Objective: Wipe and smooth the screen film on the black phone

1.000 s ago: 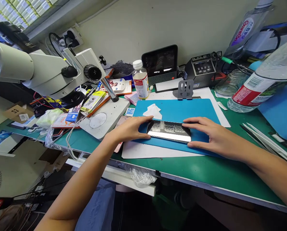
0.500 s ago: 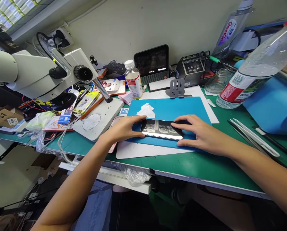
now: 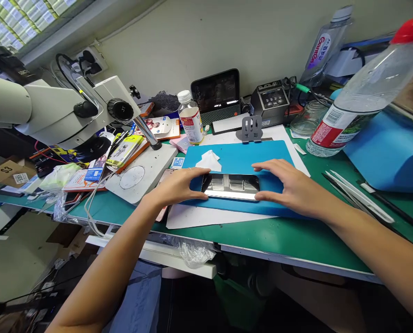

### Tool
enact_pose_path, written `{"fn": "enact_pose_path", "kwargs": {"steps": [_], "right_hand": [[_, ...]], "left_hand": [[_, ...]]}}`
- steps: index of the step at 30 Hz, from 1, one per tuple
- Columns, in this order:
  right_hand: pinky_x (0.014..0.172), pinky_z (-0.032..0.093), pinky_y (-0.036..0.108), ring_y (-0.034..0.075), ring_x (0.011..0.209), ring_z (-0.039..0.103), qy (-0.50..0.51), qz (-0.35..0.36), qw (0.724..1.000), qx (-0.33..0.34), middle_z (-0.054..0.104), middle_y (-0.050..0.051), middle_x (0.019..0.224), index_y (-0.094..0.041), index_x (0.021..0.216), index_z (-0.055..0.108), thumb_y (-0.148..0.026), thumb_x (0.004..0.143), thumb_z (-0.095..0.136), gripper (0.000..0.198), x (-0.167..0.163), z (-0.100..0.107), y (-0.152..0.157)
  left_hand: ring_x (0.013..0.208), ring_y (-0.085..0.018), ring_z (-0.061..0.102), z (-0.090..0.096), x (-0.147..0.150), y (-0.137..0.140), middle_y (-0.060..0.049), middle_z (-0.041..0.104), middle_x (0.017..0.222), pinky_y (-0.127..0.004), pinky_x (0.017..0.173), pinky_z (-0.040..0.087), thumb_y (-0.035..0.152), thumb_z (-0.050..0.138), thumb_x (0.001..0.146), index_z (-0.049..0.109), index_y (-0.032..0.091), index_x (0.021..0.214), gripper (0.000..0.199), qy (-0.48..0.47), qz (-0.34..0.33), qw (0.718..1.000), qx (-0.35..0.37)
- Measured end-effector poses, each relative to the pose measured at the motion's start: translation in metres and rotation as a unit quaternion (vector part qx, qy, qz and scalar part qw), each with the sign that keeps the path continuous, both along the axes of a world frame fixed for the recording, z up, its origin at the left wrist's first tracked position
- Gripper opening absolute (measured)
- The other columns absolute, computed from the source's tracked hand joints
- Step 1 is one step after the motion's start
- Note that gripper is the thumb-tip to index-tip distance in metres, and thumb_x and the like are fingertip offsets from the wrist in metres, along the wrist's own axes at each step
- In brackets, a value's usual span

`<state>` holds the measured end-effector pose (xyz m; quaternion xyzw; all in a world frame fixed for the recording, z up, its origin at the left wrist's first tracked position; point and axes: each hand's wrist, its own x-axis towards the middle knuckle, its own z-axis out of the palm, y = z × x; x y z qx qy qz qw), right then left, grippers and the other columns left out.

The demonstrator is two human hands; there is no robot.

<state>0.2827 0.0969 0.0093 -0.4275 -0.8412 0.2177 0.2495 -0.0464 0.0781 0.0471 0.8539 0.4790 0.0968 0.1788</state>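
A smartphone (image 3: 230, 187) with a dark, glossy, reflective face lies lengthwise on a blue work mat (image 3: 248, 152). Its left end sits between the thumb and fingers of my left hand (image 3: 179, 186), which is closed on it. At the right end, my right hand (image 3: 288, 187) has its thumb by the near corner. Its fingers are spread apart, with the fingertips just beyond the far edge, off the glass. A crumpled white wipe (image 3: 209, 160) rests on the mat behind the phone.
To the left stands a microscope (image 3: 61, 113) on a white base (image 3: 147, 173). Behind the mat are a small drink bottle (image 3: 191, 121), a display screen (image 3: 216, 92) and a grey metal stand (image 3: 251, 128). At right are tweezers (image 3: 361, 196) and a large water bottle (image 3: 359, 104).
My right index finger has lifted off the phone's face, and the right fingers have spread wider. My left hand keeps its hold on the left end. The view has shifted slightly.
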Motion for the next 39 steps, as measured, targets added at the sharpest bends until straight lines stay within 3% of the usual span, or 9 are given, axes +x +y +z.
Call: {"fn": "enact_pose_path", "kwargs": {"steps": [5,8,13,18,23,26,29,32,39], "right_hand": [[0.101,0.046,0.053,0.035,0.113,0.062,0.12,-0.086,0.989,-0.007,0.07,0.01,0.118,-0.027,0.119,0.068,-0.075,0.092,0.024,0.07,0.004,0.002,0.003],[0.101,0.046,0.054,0.035,0.113,0.062,0.139,-0.131,0.981,-0.024,0.07,0.009,0.119,-0.03,0.115,0.07,-0.076,0.091,0.022,0.07,0.005,0.002,0.005],[0.1,0.047,0.056,0.036,0.114,0.062,0.12,-0.138,0.983,-0.035,0.069,0.009,0.122,-0.032,0.114,0.07,-0.078,0.09,0.019,0.073,0.004,0.003,0.003],[0.1,0.048,0.055,0.035,0.111,0.063,0.116,-0.134,0.984,-0.027,0.07,0.011,0.121,-0.028,0.112,0.071,-0.079,0.09,0.019,0.076,0.002,0.003,0.002],[0.102,0.046,0.053,0.034,0.113,0.063,0.127,-0.128,0.984,-0.002,0.07,0.011,0.12,-0.026,0.111,0.072,-0.078,0.091,0.019,0.077,0.002,0.0,0.003],[0.102,0.045,0.053,0.034,0.114,0.062,0.119,-0.114,0.986,0.001,0.07,0.012,0.12,-0.025,0.112,0.072,-0.077,0.091,0.02,0.077,0.002,0.001,0.003],[0.104,0.044,0.053,0.034,0.116,0.061,0.123,-0.104,0.987,0.0,0.07,0.012,0.12,-0.025,0.112,0.072,-0.075,0.093,0.022,0.072,0.0,0.003,0.002],[0.105,0.043,0.053,0.034,0.116,0.061,0.128,-0.102,0.987,-0.002,0.071,0.011,0.12,-0.026,0.111,0.072,-0.076,0.092,0.022,0.074,0.0,0.004,0.001],[0.104,0.043,0.06,0.038,0.114,0.062,0.124,-0.105,0.987,-0.015,0.07,0.01,0.121,-0.031,0.109,0.072,-0.077,0.091,0.023,0.07,0.001,0.005,0.003]], "left_hand": [[0.117,-0.024,0.062,0.005,0.017,0.018,-0.008,0.059,0.138,-0.035,0.097,0.051,0.047,0.062,0.095,0.056,0.022,0.138,0.05,0.0,0.032,0.997,0.067],[0.114,-0.027,0.063,-0.002,0.032,0.041,-0.011,0.064,0.129,-0.038,0.097,0.05,0.04,0.06,0.095,0.064,0.018,0.128,0.04,0.024,0.081,0.991,0.102],[0.096,-0.03,0.067,-0.014,0.039,0.065,-0.011,0.072,0.103,-0.043,0.088,0.053,0.024,0.061,0.089,0.073,0.016,0.095,0.015,0.043,0.122,0.986,0.107],[0.099,-0.029,0.065,-0.003,0.039,0.052,-0.009,0.071,0.102,-0.043,0.088,0.052,0.022,0.053,0.095,0.067,0.019,0.096,0.014,0.027,0.123,0.981,0.145],[0.106,-0.023,0.066,0.001,0.058,0.015,-0.006,0.07,0.116,-0.037,0.094,0.051,0.024,0.049,0.101,0.061,0.021,0.109,0.015,0.018,0.03,0.989,0.141],[0.118,-0.022,0.064,-0.008,0.07,-0.005,-0.005,0.066,0.132,-0.035,0.101,0.049,0.029,0.047,0.104,0.061,0.023,0.117,0.02,0.036,-0.047,0.992,0.113],[0.144,-0.027,0.042,-0.018,0.078,-0.018,-0.011,0.048,0.153,-0.041,0.117,0.035,0.043,0.042,0.106,0.051,0.02,0.138,0.041,0.078,-0.097,0.986,0.114],[0.152,-0.03,0.023,-0.025,0.089,-0.026,-0.016,0.034,0.161,-0.045,0.124,0.021,0.055,0.039,0.104,0.038,0.015,0.15,0.061,0.101,-0.127,0.979,0.12],[0.151,-0.03,0.027,-0.029,0.113,-0.043,-0.02,0.037,0.159,-0.042,0.125,0.02,0.067,0.043,0.098,0.039,0.007,0.148,0.078,0.071,-0.139,0.977,0.144]]}}
